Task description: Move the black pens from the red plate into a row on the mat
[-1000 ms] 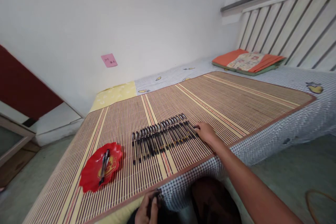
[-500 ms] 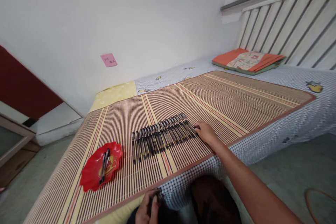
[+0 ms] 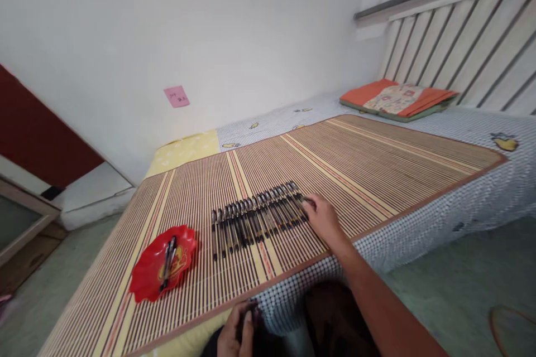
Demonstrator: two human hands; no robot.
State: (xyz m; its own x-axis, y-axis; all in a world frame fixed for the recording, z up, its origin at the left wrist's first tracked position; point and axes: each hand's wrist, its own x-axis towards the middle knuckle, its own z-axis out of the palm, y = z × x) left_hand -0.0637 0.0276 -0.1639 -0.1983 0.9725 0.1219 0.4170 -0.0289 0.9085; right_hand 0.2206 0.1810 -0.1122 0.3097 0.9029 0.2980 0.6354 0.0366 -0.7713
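A long row of black-capped pens lies side by side on the striped mat, their caps pointing away from me. My right hand is at the row's right end, fingers closed against the last pen; its fingers partly cover that pen's lower part. Low in the view, by the bed's front edge, my left hand rests with curled fingers and thumb close together. Something dark is at its fingertips, too unclear to name. Left of the row stands a red scalloped plate with a few pens in it.
The striped mat covers most of the bed. A folded orange and green cloth lies at the far right by the white slatted headboard. A pink note is stuck on the wall. My knees are below the bed's edge.
My right hand has moved slightly left, closer to the row, and the last pen now lies nearer its neighbours. My left hand has stayed in place. The view has shifted a little.
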